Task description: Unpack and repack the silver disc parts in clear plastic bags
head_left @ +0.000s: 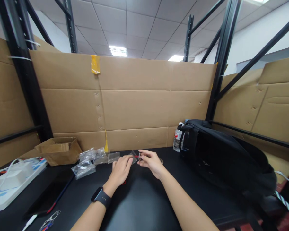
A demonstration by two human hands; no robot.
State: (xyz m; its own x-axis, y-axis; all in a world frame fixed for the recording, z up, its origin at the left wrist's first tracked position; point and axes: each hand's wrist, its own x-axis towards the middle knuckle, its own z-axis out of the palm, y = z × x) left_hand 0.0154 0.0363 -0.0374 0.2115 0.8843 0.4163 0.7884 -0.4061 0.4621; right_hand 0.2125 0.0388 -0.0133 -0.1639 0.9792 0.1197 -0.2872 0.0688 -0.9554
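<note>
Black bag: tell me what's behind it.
A clear bottle stands partly behind its left end in the picture; a black rack post and cardboard wall rise farther back. Whatever else the bag covers cannot be seen.

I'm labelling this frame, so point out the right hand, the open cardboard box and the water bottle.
Right hand [151,162]: head view, back of the hand.
Open cardboard box [63,158]: head view, front wall.
Water bottle [177,137]: head view, its label.

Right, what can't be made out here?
In the head view:
Small item: too small to identify, part-covered by the right hand.
Red piece by the left hand: too small to identify.
Bottle: right side hidden by the bag.
Power strip: left end cut off by the picture's edge.
</note>
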